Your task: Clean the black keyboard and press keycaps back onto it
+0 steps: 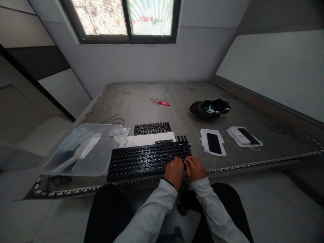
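A black computer keyboard, its keycaps taken off across most of its surface, lies at the bed's front edge. My left hand is closed over its lower right corner, fingers curled onto the number-pad end. Right beside it, my right hand has its fingertips pinched together at the same corner; whatever is between them is hidden. Beyond the keyboard, loose black keycaps are laid out in rows. A smaller group of keycaps sits near its upper right corner.
At left stands a clear plastic bin with papers inside. White paper lies behind the keyboard. To the right are a phone on a white cloth, another cloth with devices, and a dark cap. A red-handled tool lies farther back.
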The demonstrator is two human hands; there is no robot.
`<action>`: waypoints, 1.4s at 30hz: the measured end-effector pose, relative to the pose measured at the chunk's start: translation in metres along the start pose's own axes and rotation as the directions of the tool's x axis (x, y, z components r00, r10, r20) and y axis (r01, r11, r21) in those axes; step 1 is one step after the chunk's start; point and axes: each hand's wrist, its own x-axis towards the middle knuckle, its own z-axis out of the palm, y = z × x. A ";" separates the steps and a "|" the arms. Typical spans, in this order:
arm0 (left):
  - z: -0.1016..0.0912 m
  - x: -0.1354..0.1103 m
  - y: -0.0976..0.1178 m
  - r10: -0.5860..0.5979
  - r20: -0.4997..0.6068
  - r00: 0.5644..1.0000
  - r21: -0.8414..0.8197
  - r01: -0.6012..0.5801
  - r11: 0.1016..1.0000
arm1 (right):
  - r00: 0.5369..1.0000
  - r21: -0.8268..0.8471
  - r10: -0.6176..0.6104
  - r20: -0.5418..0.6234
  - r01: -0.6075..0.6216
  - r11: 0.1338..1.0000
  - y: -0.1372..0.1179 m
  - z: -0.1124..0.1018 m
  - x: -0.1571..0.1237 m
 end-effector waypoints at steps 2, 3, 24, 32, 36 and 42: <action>-0.003 0.000 0.002 0.010 -0.005 1.000 0.016 -0.010 1.000 | 1.000 0.001 0.010 -0.014 -0.010 1.000 0.000 0.002 -0.001; -0.004 0.000 0.002 0.011 -0.011 1.000 0.020 -0.011 1.000 | 1.000 0.003 0.015 -0.025 -0.015 1.000 -0.001 0.003 -0.001; 0.006 -0.001 -0.014 -0.004 -0.085 0.996 -0.102 -0.005 0.995 | 0.979 0.184 0.118 -0.168 -0.086 0.979 0.004 -0.008 0.003; 0.017 -0.009 -0.015 -0.038 -0.248 0.968 -0.214 -0.016 0.977 | 0.994 0.272 0.081 -0.073 -0.058 0.960 0.009 -0.003 0.005; 0.014 -0.007 -0.015 -0.045 -0.237 0.970 -0.211 -0.006 0.977 | 0.991 0.308 0.116 -0.060 -0.092 0.947 0.010 -0.001 0.006; 0.003 -0.002 -0.013 0.013 -0.128 0.992 -0.075 -0.022 0.997 | 0.988 0.337 0.143 -0.056 -0.116 0.934 0.006 -0.004 0.008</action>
